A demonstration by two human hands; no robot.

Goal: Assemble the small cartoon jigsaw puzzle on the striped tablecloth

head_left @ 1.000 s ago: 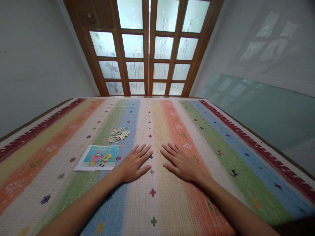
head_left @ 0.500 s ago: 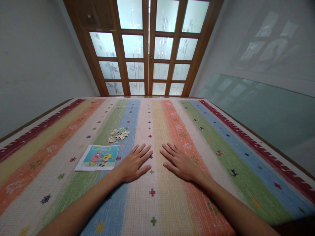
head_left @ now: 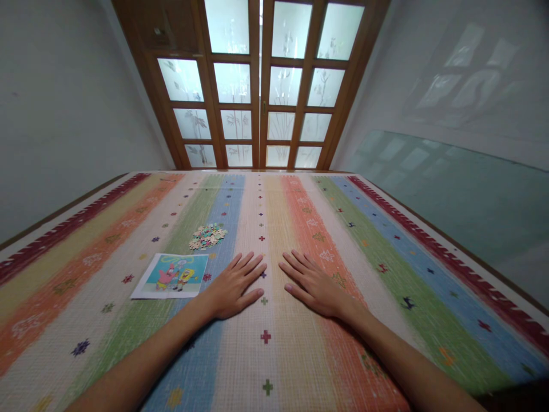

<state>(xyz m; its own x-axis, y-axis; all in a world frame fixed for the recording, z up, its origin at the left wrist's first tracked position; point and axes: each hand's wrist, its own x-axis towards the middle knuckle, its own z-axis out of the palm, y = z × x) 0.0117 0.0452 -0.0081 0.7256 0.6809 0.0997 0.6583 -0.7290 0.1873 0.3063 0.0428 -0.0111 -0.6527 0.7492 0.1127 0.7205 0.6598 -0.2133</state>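
My left hand (head_left: 235, 285) lies palm down on the striped tablecloth (head_left: 266, 366), fingers spread, holding nothing. Facing it across a narrow gap, my right hand (head_left: 314, 284) also rests flat with its fingers apart and nothing in it. Left of my left hand, close to the wrist, is a printed cartoon picture (head_left: 174, 276) on white paper; my forearm passes by its lower right corner. Just beyond that sheet sits a small heap of loose jigsaw puzzle pieces (head_left: 208, 236) in mixed colours, which neither hand touches.
The table reaches back to wooden double doors (head_left: 259, 114) with frosted panes. A pale wall (head_left: 64, 114) stands on the left. Along the right side, a greenish glossy panel (head_left: 446, 189) leans or is fixed against the wall beside the table's edge.
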